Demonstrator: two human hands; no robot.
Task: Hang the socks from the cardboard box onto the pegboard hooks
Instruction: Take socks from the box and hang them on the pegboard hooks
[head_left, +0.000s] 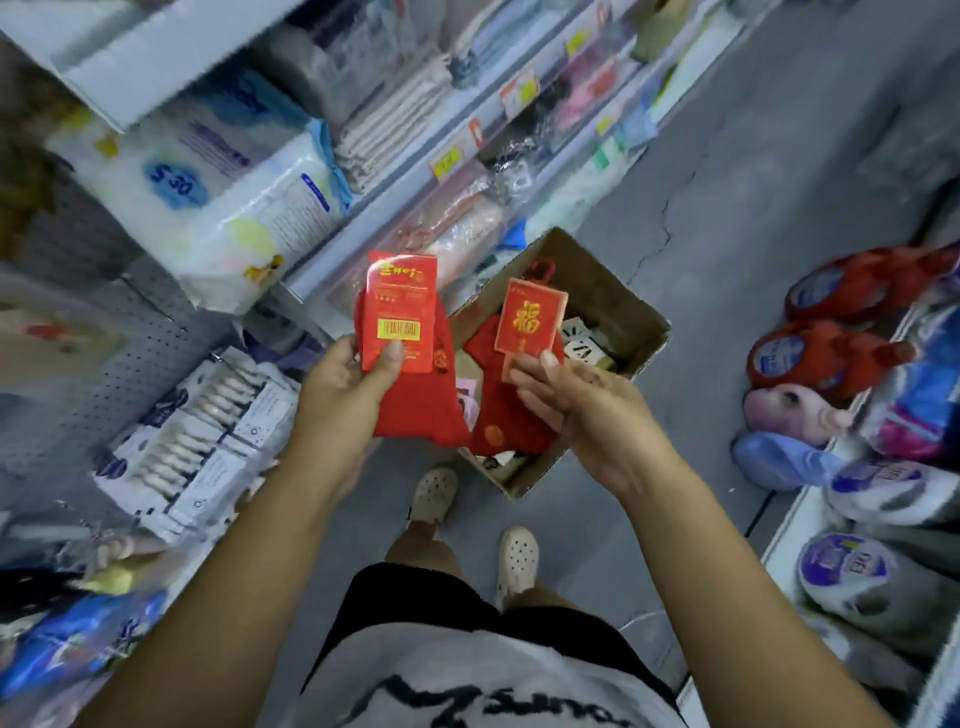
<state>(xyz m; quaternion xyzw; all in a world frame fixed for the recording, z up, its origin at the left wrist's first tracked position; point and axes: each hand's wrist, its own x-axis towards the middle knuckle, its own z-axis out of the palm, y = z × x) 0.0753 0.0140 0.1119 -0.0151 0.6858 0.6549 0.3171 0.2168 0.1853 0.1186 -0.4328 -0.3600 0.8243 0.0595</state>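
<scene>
Closest to the lens, a white shirt with black lettering (467, 696) and two bare forearms are filling the bottom of the head view. Both arms are reaching out toward the open brown cardboard box (608, 296), which is standing on the grey floor.

Just left of the box, the left hand (343, 384) is gripping a pair of red knit socks in a red paper sleeve with a yellow barcode (405, 322). Its thumb is pressing on the sleeve's lower edge. The pack is being held upright, barcode side toward the wearer, probably so its top end is lying free for a hook.

Over the near half of the box, the right hand (582, 410) is pinching the bottom edge of a red card with a gold character (530, 325). This card is fastened to a second pair of red socks (493, 415), which is dangling below it. Holding the two packs side by side is likely serving to check or match them before hanging.

More labelled packs appear to be lying inside the box. Well to the left of the box, a grey perforated metal pegboard (119, 353) is waiting; its hooks are too blurred to make out.
</scene>
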